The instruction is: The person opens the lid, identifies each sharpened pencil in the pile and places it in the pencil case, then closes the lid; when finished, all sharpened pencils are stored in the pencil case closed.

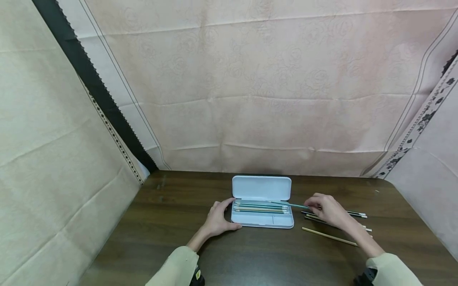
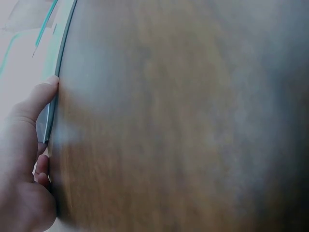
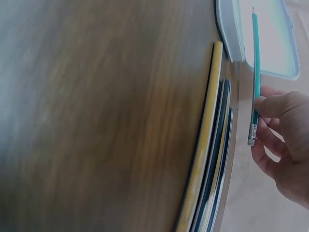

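Observation:
A light blue pencil case (image 1: 250,219) lies on the table with its lid (image 1: 261,188) raised at the back. Several pencils (image 1: 259,208) rest lengthwise inside it. My left hand (image 1: 217,221) holds the case's left end, thumb on the front edge and fingers towards the back corner; in the left wrist view the thumb (image 2: 42,94) touches the case's side. Just right of the case, my right hand (image 1: 328,209) pinches a teal pencil (image 3: 257,53) near its eraser end. The pencil's other end reaches over the case. Its tip is hard to make out.
Under and beside the right hand, several dark pencils (image 1: 316,219) lie on the brown wooden table (image 1: 161,238). A yellow pencil (image 1: 329,236) lies closer to the front. Pale patterned cloth (image 1: 272,87) hangs behind the table and at both sides.

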`<action>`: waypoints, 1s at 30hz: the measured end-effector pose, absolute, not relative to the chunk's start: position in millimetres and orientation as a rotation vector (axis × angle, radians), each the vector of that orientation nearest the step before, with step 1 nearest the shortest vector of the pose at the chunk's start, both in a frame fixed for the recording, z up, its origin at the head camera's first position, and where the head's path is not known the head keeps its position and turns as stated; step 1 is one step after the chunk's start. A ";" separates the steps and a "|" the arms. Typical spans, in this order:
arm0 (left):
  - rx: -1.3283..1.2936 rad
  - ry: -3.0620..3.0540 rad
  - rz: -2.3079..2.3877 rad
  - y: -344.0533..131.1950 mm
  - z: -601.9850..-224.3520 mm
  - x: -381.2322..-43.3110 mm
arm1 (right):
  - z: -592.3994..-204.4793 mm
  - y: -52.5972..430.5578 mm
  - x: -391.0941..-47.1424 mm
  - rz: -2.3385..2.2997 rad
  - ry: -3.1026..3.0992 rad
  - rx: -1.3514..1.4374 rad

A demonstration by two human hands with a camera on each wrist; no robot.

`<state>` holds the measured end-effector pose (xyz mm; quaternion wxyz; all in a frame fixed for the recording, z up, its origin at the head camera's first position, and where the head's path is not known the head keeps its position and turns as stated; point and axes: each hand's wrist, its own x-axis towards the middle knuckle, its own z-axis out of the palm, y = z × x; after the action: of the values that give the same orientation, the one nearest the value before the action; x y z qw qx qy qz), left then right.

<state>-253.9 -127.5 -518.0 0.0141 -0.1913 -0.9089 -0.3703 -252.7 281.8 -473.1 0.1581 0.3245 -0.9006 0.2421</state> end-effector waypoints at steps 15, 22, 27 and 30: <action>-0.594 -2.830 -1.157 -127.3 -517.5 -254.6 | -467.4 242.4 -255.8 0.741 -2.719 0.880; -0.600 -2.825 -1.160 -127.4 -519.5 -254.9 | -469.9 228.4 -259.1 0.748 -2.694 0.948; -0.598 -2.823 -1.163 -126.8 -518.6 -253.8 | -471.5 219.2 -261.7 0.740 -2.687 0.962; -0.595 -2.826 -1.160 -126.7 -518.0 -253.4 | -472.5 214.0 -263.3 0.729 -2.670 0.978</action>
<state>-253.4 -126.7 -518.0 0.0147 -0.1911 -0.9080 -0.3726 -263.3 214.0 -472.5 0.1032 0.3313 -0.9047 0.2470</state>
